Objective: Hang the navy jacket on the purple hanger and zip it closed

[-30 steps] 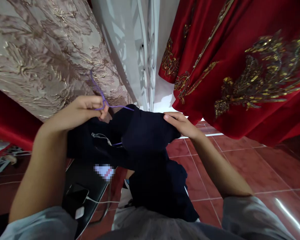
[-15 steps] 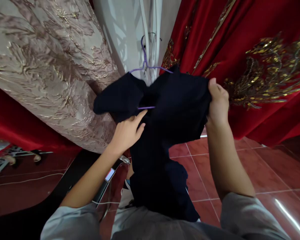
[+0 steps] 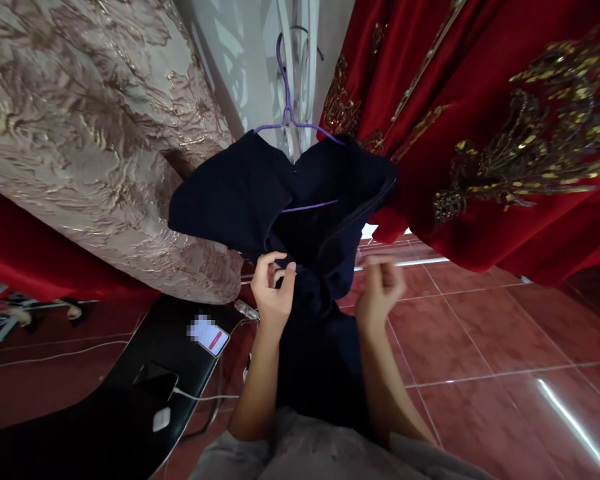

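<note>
The right hand (image 3: 379,293) has left the dark garment's (image 3: 220,193) right side, closure indeterminate; the left hand (image 3: 274,290) curls part-open before its front, the purple hanger (image 3: 288,117) apparently bearing it.

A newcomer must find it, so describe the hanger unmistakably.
Between the pale cloth on the picture's left and the red cloth on its right, find the dark garment in the middle. The hanger rises from its top, a hook above two sloping sides. Its purple colour sets it apart from the cloth around it.
</note>
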Demonstrator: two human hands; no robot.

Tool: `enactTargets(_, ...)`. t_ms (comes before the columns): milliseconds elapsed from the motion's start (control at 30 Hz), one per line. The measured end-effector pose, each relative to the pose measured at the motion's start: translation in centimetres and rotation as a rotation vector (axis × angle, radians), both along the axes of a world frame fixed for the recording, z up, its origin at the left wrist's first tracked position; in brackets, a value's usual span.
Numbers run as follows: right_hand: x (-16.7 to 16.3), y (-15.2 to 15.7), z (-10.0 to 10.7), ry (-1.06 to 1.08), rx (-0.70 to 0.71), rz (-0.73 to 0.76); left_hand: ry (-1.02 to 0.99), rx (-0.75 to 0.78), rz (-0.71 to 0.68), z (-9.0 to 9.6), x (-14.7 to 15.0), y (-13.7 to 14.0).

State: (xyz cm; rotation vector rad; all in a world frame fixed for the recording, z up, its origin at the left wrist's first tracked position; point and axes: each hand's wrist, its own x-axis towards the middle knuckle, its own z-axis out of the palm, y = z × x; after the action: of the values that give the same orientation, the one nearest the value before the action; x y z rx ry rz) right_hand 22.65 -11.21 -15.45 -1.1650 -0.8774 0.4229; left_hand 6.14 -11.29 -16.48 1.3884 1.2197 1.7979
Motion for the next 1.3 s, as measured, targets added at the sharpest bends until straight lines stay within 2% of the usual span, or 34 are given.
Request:
enactTargets(33, -1.1, -0.6, -1.0, -0.013, -0.128, 0.292, -0.051, -0.004, -0.022, -0.1, 0.5, -0.5)
enactTargets(67, -2.1, -0.9, -1.7, -0.024, -0.229, 0.511, -0.077, -0.004, -0.040, -0.1, 1.0, -1.0)
enactTargets(100, -2.9, -0.9, -2.2, -0.032, -0.301, 0.647, -0.083, -0.005, -0.054, 0.0, 1.3, -1.4)
enactTargets(133, -3.4, -0.7, -2.4, -0.027, -0.332, 0.689, -0.078, -0.006, -0.062, 0.2, 1.6, -1.7)
enactTargets(233, -4.1, 0.3, -2.2, 0.028, -0.322, 0.606, -0.057, -0.005, -0.070, 0.8, 1.9, -2.5)
enactTargets(367, -4.0, 0.1, -1.8, 0.058, -0.343, 0.734, -0.080, -0.023, -0.023, 0.6, 1.5, -2.4)
enactTargets(433, -3.7, -0.3, -1.9, 0.080, -0.354, 0.722, -0.124, -0.052, -0.023, -0.2, 0.9, -1.9)
enactTargets(533, -3.3, -0.5, -1.9, 0.099, -0.371, 0.703, -0.069, -0.147, -0.152, -1.4, 0.0, -1.2)
enactTargets(633, -2.9, -0.7, -1.6, 0.098, -0.377, 0.792, 0.118, -0.195, -0.234, -2.1, -0.2, -1.0)
enactTargets(733, -3.0, -1.2, -1.6, 0.118, -0.349, 0.800, 0.182, -0.150, -0.191, -2.2, 0.5, -1.2)
enactTargets(867, -3.3, -1.0, -1.1, 0.162, -0.320, 0.781, 0.133, -0.124, -0.152, -2.5, 1.6, -1.1)
enactTargets(967, -3.4, 1.2, 1.6, 0.228, -0.238, 0.787, 0.125, -0.097, -0.092, -3.5, 1.9, -0.1)
enactTargets(1067, -3.3, 4.0, 6.4, 0.264, -0.062, 0.743, 0.200, -0.087, -0.052, -5.0, 1.7, 1.3)
enactTargets(1167, -3.6, 5.5, 10.0, 0.175, 0.014, 0.674, 0.253, -0.093, -0.069, -6.1, 1.2, 2.3)
enactTargets(1233, -4.0, 5.5, 10.7, 0.110, 0.046, 0.644, 0.283, -0.108, -0.128, -6.0, 0.6, 2.4)
enactTargets(1300, -4.2, 5.2, 10.3, 0.062, 0.070, 0.640, 0.317, -0.109, -0.216, -4.5, 0.0, 2.4)
